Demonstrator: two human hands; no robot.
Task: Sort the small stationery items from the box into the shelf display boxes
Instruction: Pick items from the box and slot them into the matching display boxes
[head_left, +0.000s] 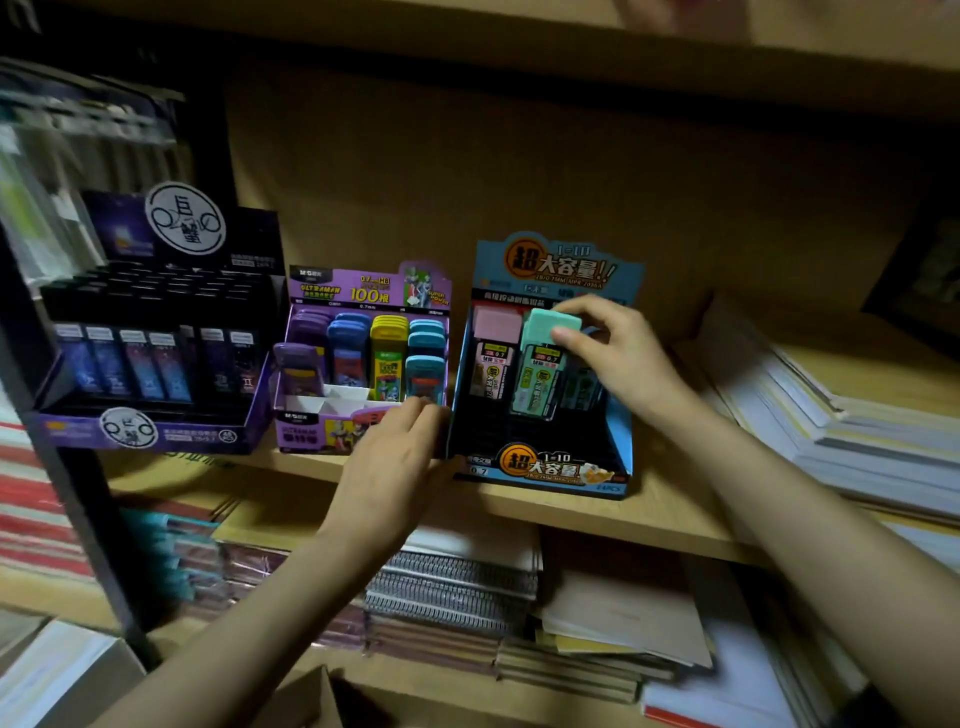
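A blue display box (621, 436) stands on the wooden shelf (597, 506), with a pink-capped lead case (496, 353) upright in it. My right hand (618, 353) pinches the mint-green cap of a second lead case (540, 374) that stands tilted in the box beside the pink one. My left hand (400, 457) rests flat against the blue box's left front corner, fingers together, holding nothing. Left of it sits a purple display box (306, 434) with purple, blue, yellow and teal cases.
A dark purple display box (150, 431) of slim cases stands at the far left. Stacks of paper (852, 415) lie to the right on the shelf. Spiral notebooks (452, 587) fill the shelf below. A cardboard box flap (311, 696) shows at the bottom edge.
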